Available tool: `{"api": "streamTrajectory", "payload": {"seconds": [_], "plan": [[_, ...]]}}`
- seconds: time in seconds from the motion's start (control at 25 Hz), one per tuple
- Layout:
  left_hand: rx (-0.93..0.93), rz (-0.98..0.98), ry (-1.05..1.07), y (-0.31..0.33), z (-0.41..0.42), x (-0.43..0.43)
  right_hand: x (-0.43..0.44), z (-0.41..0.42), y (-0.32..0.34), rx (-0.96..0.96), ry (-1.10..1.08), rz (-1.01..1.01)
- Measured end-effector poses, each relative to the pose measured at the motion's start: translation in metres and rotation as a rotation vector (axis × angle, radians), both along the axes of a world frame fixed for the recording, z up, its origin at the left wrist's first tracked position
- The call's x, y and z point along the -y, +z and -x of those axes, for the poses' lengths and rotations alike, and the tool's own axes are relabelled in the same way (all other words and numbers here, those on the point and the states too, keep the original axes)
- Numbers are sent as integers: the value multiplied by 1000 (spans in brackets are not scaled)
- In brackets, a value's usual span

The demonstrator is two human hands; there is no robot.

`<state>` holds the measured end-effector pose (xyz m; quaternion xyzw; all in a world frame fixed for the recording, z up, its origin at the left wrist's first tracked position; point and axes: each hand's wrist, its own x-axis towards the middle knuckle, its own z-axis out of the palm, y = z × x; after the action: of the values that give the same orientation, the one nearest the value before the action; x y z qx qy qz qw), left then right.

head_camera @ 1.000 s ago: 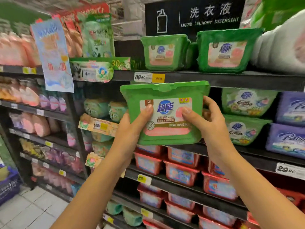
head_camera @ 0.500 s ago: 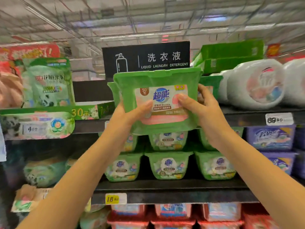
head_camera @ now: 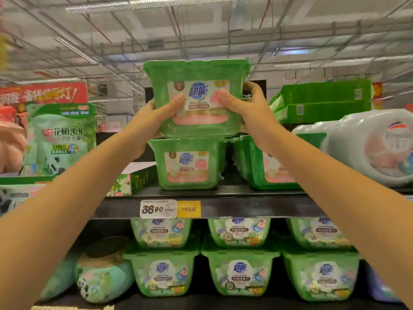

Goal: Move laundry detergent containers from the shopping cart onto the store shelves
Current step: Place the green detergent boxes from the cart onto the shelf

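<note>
While green tub (head_camera: 196, 99) is clasped by side walls in L hand (head_camera: 156, 117) & R hand (head_camera: 250, 113), thumbs on label, it is judged stiff, slick, mid-weight.

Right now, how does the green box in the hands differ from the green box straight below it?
The held box is gripped at both sides by the left hand and right hand; the lower box is held by no hand. The held box is above the lower box, which stands on the shelf; whether they touch is unclear. Both are green with a pink label and blue logo.
</note>
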<state>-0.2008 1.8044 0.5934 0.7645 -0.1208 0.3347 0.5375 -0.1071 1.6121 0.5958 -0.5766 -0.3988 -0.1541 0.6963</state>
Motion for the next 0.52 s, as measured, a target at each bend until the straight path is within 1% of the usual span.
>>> {"api": "streamTrajectory", "payload": {"seconds": [0.2, 0.36, 0.52], "plan": [[13, -71, 80, 17, -34, -34, -33, -36, 11, 0, 29, -1], [-40, -98, 99, 12, -57, -55, -53, -54, 9, 6, -3, 44], [-89, -31, 92, 3, -71, -66, -62, -63, 1, -6, -33, 78]]}}
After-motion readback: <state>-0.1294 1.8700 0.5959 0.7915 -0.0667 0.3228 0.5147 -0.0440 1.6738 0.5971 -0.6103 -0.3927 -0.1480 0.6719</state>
